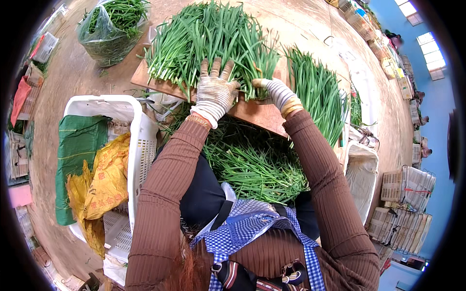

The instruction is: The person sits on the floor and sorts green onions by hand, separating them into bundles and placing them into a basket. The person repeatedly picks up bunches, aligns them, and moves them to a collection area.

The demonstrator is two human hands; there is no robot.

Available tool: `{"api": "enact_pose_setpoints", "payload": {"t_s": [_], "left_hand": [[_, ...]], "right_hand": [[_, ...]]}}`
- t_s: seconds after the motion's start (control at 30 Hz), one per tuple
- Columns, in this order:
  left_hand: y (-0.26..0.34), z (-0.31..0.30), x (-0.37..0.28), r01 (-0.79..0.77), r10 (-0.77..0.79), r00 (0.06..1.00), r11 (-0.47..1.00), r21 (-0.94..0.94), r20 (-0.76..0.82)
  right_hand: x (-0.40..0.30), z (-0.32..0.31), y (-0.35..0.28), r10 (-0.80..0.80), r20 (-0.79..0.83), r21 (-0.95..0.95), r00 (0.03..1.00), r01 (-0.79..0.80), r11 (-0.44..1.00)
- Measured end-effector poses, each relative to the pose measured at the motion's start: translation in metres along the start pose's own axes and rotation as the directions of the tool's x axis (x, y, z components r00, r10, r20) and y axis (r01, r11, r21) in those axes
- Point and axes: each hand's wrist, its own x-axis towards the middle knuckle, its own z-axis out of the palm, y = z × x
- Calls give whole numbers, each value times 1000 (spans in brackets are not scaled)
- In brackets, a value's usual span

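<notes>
A broad heap of long flat green leaves with pale stalk ends, which look like garlic chives, lies on a wooden board before me. My left hand, in a striped, soiled knit glove, lies palm down on the stalk ends with its fingers spread. At the heap's right edge is my right hand, gloved alike, its fingers bent against the stalks; whether they grip any is hidden. A second bundle of chives lies to the right of that hand. Loose green leaves fill the space below the board, over my lap.
On the left stands a white plastic basket with a green woven sack and a yellow sack over it. A clear bag of greens sits on the floor at upper left. Stacked crates stand at right.
</notes>
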Motion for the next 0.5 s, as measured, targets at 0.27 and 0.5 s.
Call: {"api": "enact_pose_setpoints", "payload": {"t_s": [0.27,0.5], "left_hand": [[14,10,12,7,-9,997,1000,26,77],[13,10,13,62,-63,995,998,13,76]], "right_hand": [[15,17,36,-84,5,298,996,79,951],[2,22,28,-44,51,292,998,28,956]]}}
